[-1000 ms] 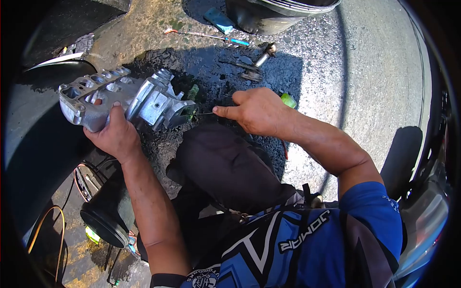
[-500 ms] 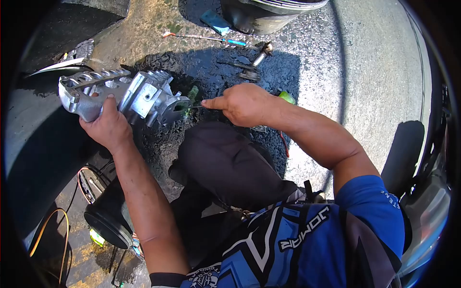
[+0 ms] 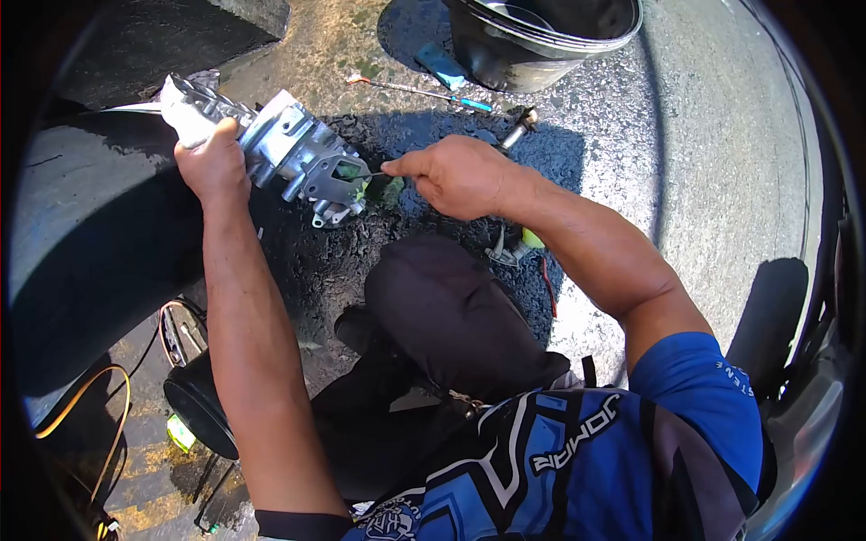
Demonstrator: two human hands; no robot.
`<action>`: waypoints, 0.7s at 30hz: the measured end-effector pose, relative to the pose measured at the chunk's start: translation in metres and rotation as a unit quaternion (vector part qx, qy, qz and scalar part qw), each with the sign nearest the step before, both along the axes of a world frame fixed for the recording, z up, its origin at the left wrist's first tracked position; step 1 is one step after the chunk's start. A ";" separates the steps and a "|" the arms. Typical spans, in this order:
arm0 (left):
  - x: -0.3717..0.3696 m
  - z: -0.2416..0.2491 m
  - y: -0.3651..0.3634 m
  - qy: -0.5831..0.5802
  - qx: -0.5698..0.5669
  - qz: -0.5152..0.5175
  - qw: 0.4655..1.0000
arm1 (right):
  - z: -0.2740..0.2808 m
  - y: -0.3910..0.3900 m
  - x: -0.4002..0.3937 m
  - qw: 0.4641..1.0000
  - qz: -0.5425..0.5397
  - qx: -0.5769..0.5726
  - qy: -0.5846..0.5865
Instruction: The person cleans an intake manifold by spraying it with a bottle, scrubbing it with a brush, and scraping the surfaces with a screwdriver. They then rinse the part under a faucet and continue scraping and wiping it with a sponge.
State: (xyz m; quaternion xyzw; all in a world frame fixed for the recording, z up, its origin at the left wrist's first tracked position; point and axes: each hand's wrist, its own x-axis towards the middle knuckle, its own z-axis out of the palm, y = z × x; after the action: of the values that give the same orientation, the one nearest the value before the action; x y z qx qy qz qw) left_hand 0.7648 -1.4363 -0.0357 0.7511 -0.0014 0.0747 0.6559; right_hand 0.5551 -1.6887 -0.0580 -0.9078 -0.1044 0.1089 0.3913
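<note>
Presently, in the head view, the cast-metal intake manifold (image 3: 287, 135) is held aslant above the ground (image 3: 713, 171) at the upper left of the frame, its flanged opening facing right. The left hand (image 3: 213, 168) is clasped around its upper-left end, thumb laid over the top. Near the centre, the right hand (image 3: 458, 178) is curled, gripping a thin rod (image 3: 373, 175) with the index finger stretched out along it; the palm side is hidden. The rod reaches into the opening, where something green (image 3: 348, 170) shows. Below lies the person's dark-clad knee (image 3: 442, 307). At the top of the frame stands a black bucket (image 3: 505, 59), with a blue block (image 3: 441, 67) just beside it and a slim blue-handled tool (image 3: 417, 93) on the ground near both. A black cylinder (image 3: 200, 406) and an orange cable (image 3: 81, 397) occupy the lower left.
</note>
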 end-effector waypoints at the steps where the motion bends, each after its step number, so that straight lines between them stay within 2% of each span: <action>1: 0.006 0.000 0.000 0.007 0.008 0.021 1.000 | 0.008 -0.006 -0.006 0.999 -0.005 -0.016 -0.041; 2: 0.010 0.001 0.001 0.027 0.000 0.031 0.999 | 0.016 -0.013 -0.010 0.996 -0.009 -0.033 -0.085; 4: 0.024 -0.002 0.008 0.010 0.029 0.024 0.999 | 0.024 -0.013 -0.024 0.995 -0.028 -0.039 -0.084; 6: 0.029 0.001 0.008 0.034 0.104 0.051 0.993 | 0.021 -0.008 -0.031 0.996 -0.030 -0.046 -0.073; 7: 0.032 0.002 0.010 0.046 0.130 0.020 0.990 | 0.012 -0.005 -0.032 0.993 -0.042 -0.048 -0.103; 13: 0.038 -0.003 0.012 0.012 0.166 0.020 0.986 | -0.022 0.007 -0.016 0.977 -0.060 -0.108 -0.174; 15: 0.038 -0.002 0.013 -0.025 0.188 0.020 0.982 | -0.031 0.014 -0.018 0.975 -0.074 -0.088 -0.188; 18: 0.039 0.000 0.011 0.013 0.135 0.019 0.991 | -0.037 0.017 -0.017 0.974 -0.083 -0.080 -0.197; 21: 0.036 0.001 0.012 -0.026 0.210 0.013 0.977 | -0.041 0.017 -0.019 0.975 -0.088 -0.078 -0.190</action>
State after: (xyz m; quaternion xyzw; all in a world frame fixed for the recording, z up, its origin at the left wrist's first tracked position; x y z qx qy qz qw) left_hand 0.8003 -1.4244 -0.0345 0.8701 -0.0241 0.1008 0.4818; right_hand 0.5357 -1.6717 -0.0990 -0.9453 -0.0880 -0.0920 0.3005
